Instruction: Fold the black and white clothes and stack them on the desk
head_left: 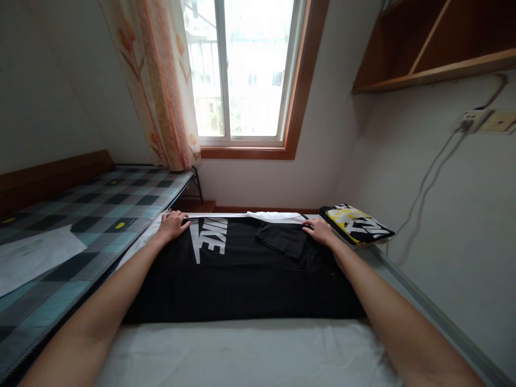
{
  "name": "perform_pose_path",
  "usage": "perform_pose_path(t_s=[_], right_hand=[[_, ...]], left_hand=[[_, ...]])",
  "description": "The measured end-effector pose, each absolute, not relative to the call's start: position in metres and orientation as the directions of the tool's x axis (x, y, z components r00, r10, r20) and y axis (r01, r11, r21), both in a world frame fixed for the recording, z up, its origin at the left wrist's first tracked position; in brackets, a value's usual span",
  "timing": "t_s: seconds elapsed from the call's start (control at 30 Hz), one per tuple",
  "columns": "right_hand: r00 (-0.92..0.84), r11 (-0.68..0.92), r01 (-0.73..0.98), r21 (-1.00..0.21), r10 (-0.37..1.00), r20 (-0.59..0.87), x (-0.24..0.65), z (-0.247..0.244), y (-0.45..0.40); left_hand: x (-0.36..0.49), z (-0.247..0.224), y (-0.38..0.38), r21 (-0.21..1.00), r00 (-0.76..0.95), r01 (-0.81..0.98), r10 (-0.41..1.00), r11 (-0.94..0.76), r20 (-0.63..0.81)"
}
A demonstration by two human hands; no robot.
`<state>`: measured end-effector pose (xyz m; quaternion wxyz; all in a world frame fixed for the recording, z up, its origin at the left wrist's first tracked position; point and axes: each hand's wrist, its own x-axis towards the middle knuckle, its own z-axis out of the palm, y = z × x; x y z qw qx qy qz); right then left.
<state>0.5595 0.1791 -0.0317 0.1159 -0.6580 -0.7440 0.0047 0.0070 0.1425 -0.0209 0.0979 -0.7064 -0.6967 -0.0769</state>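
While the black shirt (242, 290) lies across the pale sheet (242, 352), your left hand (173, 224) and right hand (320, 231) touch its far edge (whether pinching it, I cannot tell).

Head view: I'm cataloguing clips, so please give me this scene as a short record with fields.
Left hand: at the far edge of the black shirt, near its white print; grip unclear
Right hand: at the far edge, beside the sleeve; grip unclear
Shirt: lying on a pale sheet
Far right: patterned clothing, folded
Left: checked mattress with paper on it
Behind: window, curtain
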Motion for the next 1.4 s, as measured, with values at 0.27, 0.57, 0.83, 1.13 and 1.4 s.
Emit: perform_pose_path(t_s=[0.27, 0.57, 0.83, 1.13, 1.4], right_hand=[[-0.217, 0.24, 0.926, -0.291, 0.97, 0.112, 0.566, -0.03, 0.197], [-0.136, 0.185, 0.968, -0.169, 0.954, 0.266, 0.553, -0.018, 0.196], [-0.179, 0.248, 0.952, -0.181, 0.927, 0.33, 0.563, -0.016, 0.19], [-0.276, 0.363, 0.921, -0.142, 0.865, 0.42, 0.572, -0.004, 0.145], [-0.486, 0.551, 0.834, -0.007, 0.741, 0.464, 0.605, -0.028, 0.062]], left_hand=[[-0.017, -0.014, 0.137, 0.005, -0.059, 0.998, 0.977, 0.059, 0.205], [0.0, 0.008, 0.154, 0.069, -0.244, 0.97, 0.91, 0.235, 0.336], [-0.004, 0.025, 0.165, 0.041, -0.118, 0.993, 0.948, 0.111, 0.294], [-0.034, 0.021, 0.111, 0.098, 0.134, 0.981, 0.951, -0.167, 0.279], [-0.067, 0.0, 0.009, -0.027, 0.385, 0.918, 0.875, -0.395, 0.293]])
